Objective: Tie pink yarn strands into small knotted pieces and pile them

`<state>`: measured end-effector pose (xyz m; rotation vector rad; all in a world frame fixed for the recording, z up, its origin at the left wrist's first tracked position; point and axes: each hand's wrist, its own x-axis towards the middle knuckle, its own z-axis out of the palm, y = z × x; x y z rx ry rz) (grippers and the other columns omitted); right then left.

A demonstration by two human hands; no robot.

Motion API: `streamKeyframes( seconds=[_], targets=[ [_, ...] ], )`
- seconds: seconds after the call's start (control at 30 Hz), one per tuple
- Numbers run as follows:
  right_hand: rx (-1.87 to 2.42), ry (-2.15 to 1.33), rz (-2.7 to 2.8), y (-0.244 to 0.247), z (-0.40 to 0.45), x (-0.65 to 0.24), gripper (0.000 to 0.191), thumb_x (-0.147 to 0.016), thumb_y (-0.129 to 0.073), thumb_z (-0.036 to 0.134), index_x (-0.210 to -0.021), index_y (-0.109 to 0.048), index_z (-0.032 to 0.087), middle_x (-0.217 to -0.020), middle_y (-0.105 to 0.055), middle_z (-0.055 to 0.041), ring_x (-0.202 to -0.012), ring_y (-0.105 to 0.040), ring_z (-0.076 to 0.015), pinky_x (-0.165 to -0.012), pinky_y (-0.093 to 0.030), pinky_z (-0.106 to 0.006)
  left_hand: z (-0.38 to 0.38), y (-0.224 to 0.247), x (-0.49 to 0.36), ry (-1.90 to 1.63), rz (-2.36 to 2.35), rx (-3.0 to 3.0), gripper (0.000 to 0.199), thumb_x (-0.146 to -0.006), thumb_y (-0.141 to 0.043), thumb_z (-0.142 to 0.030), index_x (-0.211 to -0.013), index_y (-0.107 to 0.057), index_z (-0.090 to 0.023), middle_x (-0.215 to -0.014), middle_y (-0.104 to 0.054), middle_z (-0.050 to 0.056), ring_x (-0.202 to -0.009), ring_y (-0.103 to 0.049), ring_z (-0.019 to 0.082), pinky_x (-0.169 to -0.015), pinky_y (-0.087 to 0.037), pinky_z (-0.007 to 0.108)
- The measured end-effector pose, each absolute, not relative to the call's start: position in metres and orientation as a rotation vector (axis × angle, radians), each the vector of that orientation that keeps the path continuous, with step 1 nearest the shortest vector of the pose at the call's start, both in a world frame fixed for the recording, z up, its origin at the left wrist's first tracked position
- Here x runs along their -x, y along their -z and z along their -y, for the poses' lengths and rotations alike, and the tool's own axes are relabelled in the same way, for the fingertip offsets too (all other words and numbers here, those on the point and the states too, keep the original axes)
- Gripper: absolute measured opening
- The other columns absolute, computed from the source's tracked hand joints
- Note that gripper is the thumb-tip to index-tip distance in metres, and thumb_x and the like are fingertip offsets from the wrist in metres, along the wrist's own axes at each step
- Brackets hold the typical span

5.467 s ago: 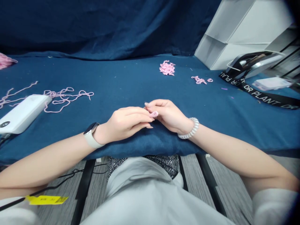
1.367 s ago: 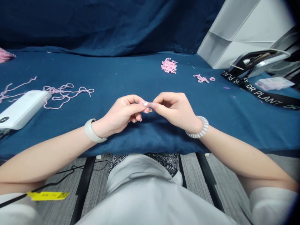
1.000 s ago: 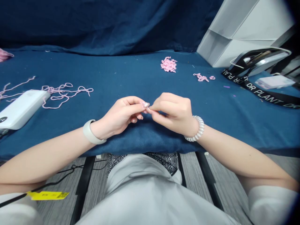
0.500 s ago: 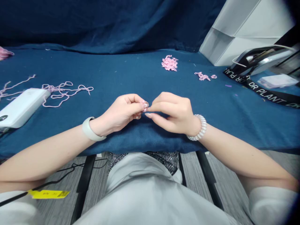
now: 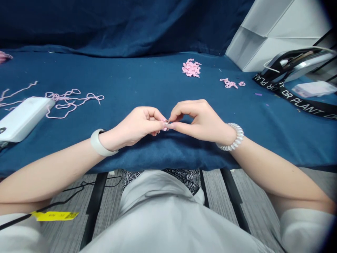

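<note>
Touching L hand (image 5: 138, 125) to R hand (image 5: 202, 118) at tips; can't tell if pinching sth, nor long axis; w/ pink yarn pile (image 5: 191, 68) beyond, nearer R hand.

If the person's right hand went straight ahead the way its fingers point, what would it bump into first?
Most likely the left hand. The right hand points toward it, their tips touching or nearly so; the picture doesn't settle which.
</note>
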<state>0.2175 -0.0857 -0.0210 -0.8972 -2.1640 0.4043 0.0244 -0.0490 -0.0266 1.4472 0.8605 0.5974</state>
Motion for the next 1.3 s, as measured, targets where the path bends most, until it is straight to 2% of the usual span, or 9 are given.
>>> streamKeyframes(
  seconds=[0.33,0.57,0.87,1.07,1.3],
  targets=[
    [0.904,-0.34,2.337,0.021,0.087,-0.218,0.015,-0.083,-0.066,0.024,-0.075,-0.064,0.012,-0.073,-0.067,-0.003,-0.066,-0.06,-0.0104,-0.063,-0.043,-0.022,0.05,0.023,-0.026,-0.379,-0.958,-1.419,0.01,-0.064,-0.073,-0.012,-0.065,-0.064,-0.013,-0.059,-0.063,0.001,-0.047,-0.053,0.005,-0.046,-0.046,0.015],
    [0.925,-0.401,2.41,0.02,0.086,-0.217,0.016,-0.083,-0.066,0.025,-0.076,-0.063,0.011,-0.074,-0.067,-0.0035,-0.067,-0.06,-0.0106,-0.062,-0.042,-0.021,0.05,0.024,-0.025,-0.258,-0.956,-1.406,0.005,-0.068,-0.071,-0.015,-0.066,-0.067,-0.013,-0.07,-0.069,0.005,-0.05,-0.058,0.007,-0.049,-0.051,0.017],
    [0.92,-0.382,2.491,0.023,0.089,-0.216,0.023,-0.088,-0.06,0.03,-0.073,-0.06,0.013,-0.071,-0.063,-0.0028,-0.064,-0.055,-0.0108,-0.062,-0.038,-0.023,0.048,0.02,-0.024,-0.2,-0.906,-1.309,0.005,-0.07,-0.066,-0.016,-0.07,-0.066,-0.011,-0.068,-0.067,0.006,-0.049,-0.058,0.009,-0.052,-0.055,0.022],
    [0.881,-0.36,2.525,0.025,0.089,-0.215,0.018,-0.088,-0.059,0.029,-0.081,-0.06,0.012,-0.077,-0.061,-0.0047,-0.066,-0.054,-0.0117,-0.064,-0.039,-0.024,0.043,0.022,-0.021,-0.226,-0.834,-1.072,0.018,-0.071,-0.057,-0.028,-0.084,-0.059,-0.015,-0.063,-0.068,0.009,-0.048,-0.061,0.017,-0.051,-0.055,0.03],
    [0.984,-0.306,2.777,0.027,0.097,-0.208,0.025,-0.096,-0.042,0.027,-0.092,-0.06,0.011,-0.089,-0.062,-0.0089,-0.074,-0.056,-0.0166,-0.069,-0.043,-0.03,0.04,0.017,-0.023,-0.095,-0.894,-1.049,0.027,-0.073,-0.054,-0.042,-0.076,-0.061,-0.016,-0.063,-0.069,0.013,-0.046,-0.06,0.019,-0.05,-0.053,0.03]
  ],
)
